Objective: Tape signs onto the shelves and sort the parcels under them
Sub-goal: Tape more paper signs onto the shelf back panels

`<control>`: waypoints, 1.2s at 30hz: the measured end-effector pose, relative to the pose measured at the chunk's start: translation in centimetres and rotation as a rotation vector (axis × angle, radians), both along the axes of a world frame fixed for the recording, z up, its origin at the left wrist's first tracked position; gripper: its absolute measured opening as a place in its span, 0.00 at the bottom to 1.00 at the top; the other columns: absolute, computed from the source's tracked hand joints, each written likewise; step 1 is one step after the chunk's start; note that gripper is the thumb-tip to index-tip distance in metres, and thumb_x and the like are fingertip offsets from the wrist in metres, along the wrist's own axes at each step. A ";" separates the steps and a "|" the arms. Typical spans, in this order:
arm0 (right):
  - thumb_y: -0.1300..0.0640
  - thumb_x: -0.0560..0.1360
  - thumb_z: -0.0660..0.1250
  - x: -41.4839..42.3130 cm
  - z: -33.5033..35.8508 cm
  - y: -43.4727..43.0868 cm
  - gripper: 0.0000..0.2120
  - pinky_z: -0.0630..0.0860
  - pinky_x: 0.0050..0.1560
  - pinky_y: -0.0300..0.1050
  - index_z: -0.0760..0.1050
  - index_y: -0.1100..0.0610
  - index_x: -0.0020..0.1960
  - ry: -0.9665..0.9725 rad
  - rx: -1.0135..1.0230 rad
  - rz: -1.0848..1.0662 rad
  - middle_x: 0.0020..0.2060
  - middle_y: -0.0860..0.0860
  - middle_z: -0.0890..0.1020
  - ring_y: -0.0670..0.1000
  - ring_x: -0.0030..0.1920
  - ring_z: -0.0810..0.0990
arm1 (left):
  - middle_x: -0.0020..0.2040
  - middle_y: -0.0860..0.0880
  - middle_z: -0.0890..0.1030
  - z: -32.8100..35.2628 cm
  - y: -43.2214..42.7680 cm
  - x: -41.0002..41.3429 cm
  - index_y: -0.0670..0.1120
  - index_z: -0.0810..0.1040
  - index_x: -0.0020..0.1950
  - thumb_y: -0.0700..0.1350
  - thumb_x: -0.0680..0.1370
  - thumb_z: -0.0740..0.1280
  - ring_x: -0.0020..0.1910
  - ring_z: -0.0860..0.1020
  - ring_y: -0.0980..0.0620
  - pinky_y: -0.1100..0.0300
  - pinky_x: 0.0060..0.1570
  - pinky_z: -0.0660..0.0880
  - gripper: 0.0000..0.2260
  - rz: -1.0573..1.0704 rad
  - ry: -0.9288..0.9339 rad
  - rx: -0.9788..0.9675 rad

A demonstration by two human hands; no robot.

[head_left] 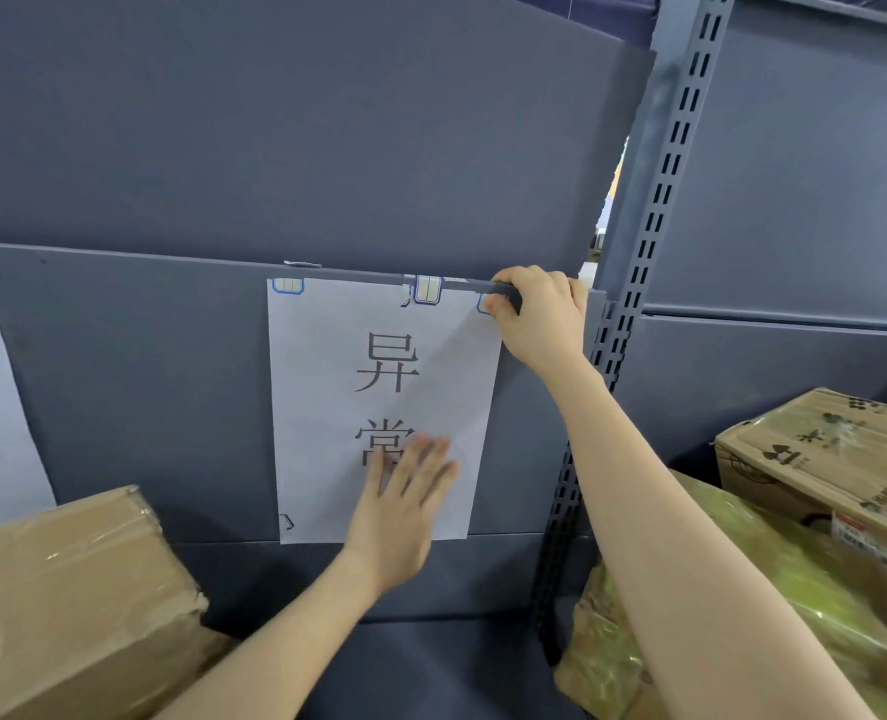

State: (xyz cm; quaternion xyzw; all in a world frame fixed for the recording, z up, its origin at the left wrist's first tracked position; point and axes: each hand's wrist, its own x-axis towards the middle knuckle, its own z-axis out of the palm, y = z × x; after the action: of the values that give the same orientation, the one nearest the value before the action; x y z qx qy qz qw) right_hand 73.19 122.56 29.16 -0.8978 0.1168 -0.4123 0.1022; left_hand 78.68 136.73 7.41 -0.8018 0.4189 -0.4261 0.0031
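Sign [327,407] is hanging on the grey shelf wall [119,381], its long side going up and down. You are laying your left hand [400,511] flat and wide on the sign's bottom part. Your right hand [535,314] is curling round the shelf edge [171,258] at the sign's top right corner, nearer the tape. Four tape pieces [427,289] are showing: three on top, one bottom left. Three parcels [67,589] are sitting near: one left, two right.

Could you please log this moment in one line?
taping sign | left hand flat on sign | right hand pinching sign corner to shelf lip
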 end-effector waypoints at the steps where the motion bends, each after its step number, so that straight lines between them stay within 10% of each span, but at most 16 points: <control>1: 0.53 0.78 0.61 0.0 0.0 0.0 0.13 0.52 0.64 0.42 0.76 0.53 0.60 -0.001 -0.003 0.000 0.54 0.49 0.79 0.53 0.58 0.71 | 0.72 0.45 0.62 -2.1 0.2 -0.2 0.44 0.66 0.69 0.46 0.56 0.76 0.72 0.53 0.40 0.38 0.62 0.57 0.43 -0.014 0.012 0.062; 17: 0.53 0.78 0.60 0.5 -0.4 -0.5 0.12 0.52 0.60 0.40 0.76 0.52 0.59 -0.056 -0.041 0.010 0.50 0.47 0.79 0.52 0.54 0.71 | 0.78 0.45 0.41 -7.4 -1.2 -0.4 0.51 0.50 0.75 0.42 0.42 0.80 0.76 0.41 0.42 0.37 0.63 0.47 0.66 -0.054 0.286 0.131; 21: 0.54 0.78 0.61 0.5 -0.4 -0.5 0.12 0.53 0.61 0.41 0.77 0.53 0.59 -0.067 -0.043 0.016 0.49 0.49 0.79 0.53 0.54 0.72 | 0.77 0.42 0.46 -7.2 -1.3 -0.7 0.49 0.62 0.71 0.42 0.42 0.81 0.76 0.41 0.41 0.36 0.62 0.54 0.59 -0.016 0.303 0.133; 25: 0.53 0.78 0.61 0.3 -0.2 -0.4 0.12 0.53 0.61 0.40 0.76 0.52 0.60 -0.039 -0.045 0.011 0.50 0.49 0.79 0.53 0.55 0.72 | 0.77 0.43 0.45 -4.6 -1.1 -3.0 0.52 0.50 0.77 0.46 0.64 0.76 0.73 0.33 0.40 0.34 0.67 0.50 0.49 0.065 0.365 0.238; 28: 0.53 0.78 0.61 0.1 -0.2 -0.3 0.12 0.53 0.61 0.40 0.76 0.53 0.60 -0.025 -0.034 0.016 0.50 0.50 0.79 0.54 0.56 0.71 | 0.74 0.41 0.57 -4.0 0.4 -3.5 0.48 0.58 0.74 0.44 0.53 0.77 0.74 0.53 0.40 0.35 0.62 0.62 0.52 0.143 0.409 0.062; 32: 0.55 0.78 0.60 0.1 -0.1 -0.1 0.13 0.52 0.63 0.41 0.76 0.54 0.61 -0.016 -0.019 0.002 0.52 0.51 0.79 0.55 0.58 0.71 | 0.76 0.37 0.48 -4.6 4.4 -2.6 0.42 0.50 0.76 0.42 0.51 0.75 0.76 0.46 0.41 0.38 0.60 0.64 0.58 0.310 0.501 -0.170; 36: 0.55 0.78 0.60 0.0 0.0 0.1 0.13 0.53 0.64 0.43 0.76 0.55 0.61 -0.007 -0.012 -0.005 0.52 0.52 0.79 0.56 0.58 0.71 | 0.66 0.29 0.67 -5.1 6.2 -2.4 0.36 0.65 0.67 0.42 0.41 0.80 0.63 0.70 0.30 0.34 0.47 0.74 0.55 0.474 0.810 -0.216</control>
State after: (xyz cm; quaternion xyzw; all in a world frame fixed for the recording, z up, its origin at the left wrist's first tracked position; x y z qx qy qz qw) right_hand 73.18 122.63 29.16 -0.8966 0.1161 -0.4163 0.0963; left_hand 76.30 142.93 2.35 -0.9725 0.1455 -0.1080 -0.1464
